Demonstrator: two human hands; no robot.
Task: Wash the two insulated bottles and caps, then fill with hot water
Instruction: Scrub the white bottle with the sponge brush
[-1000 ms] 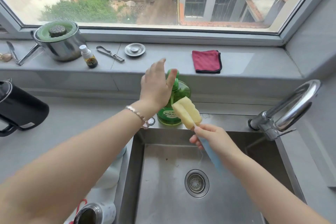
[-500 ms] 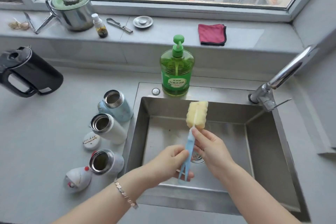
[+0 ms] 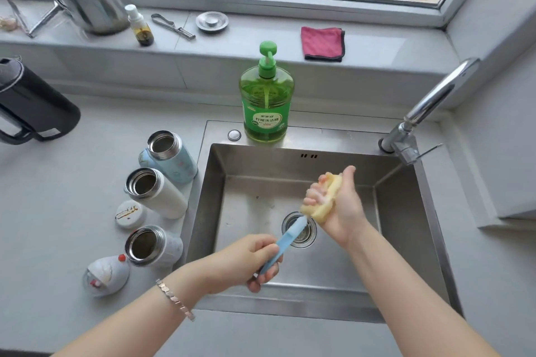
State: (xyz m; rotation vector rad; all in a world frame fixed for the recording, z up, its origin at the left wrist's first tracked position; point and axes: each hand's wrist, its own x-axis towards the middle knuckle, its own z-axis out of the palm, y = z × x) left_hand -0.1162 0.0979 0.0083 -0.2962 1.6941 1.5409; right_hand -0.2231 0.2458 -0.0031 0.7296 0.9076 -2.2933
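Three open insulated bottles stand on the counter left of the sink: a light blue bottle [image 3: 171, 158], a white bottle [image 3: 158, 194] and a pale patterned bottle [image 3: 155, 246]. A white cap [image 3: 130, 214] and a domed cap with red bits [image 3: 106, 275] lie beside them. Over the steel sink [image 3: 406, 240], my left hand [image 3: 249, 259] grips the blue handle of a bottle brush [image 3: 285, 239]. My right hand [image 3: 340, 206] squeezes the brush's yellow sponge head [image 3: 327, 197].
A green dish soap pump bottle [image 3: 266, 101] stands on the sink's back rim. The tap [image 3: 429, 107] reaches in from the right, with no water running. A black kettle [image 3: 32, 104] sits far left. On the sill are a pot [image 3: 92, 6], small bottle [image 3: 140, 26] and red cloth [image 3: 322, 43].
My left hand came off the soap pump and took the brush handle. My right hand moved up from the handle to close around the sponge head. The view tilted down.
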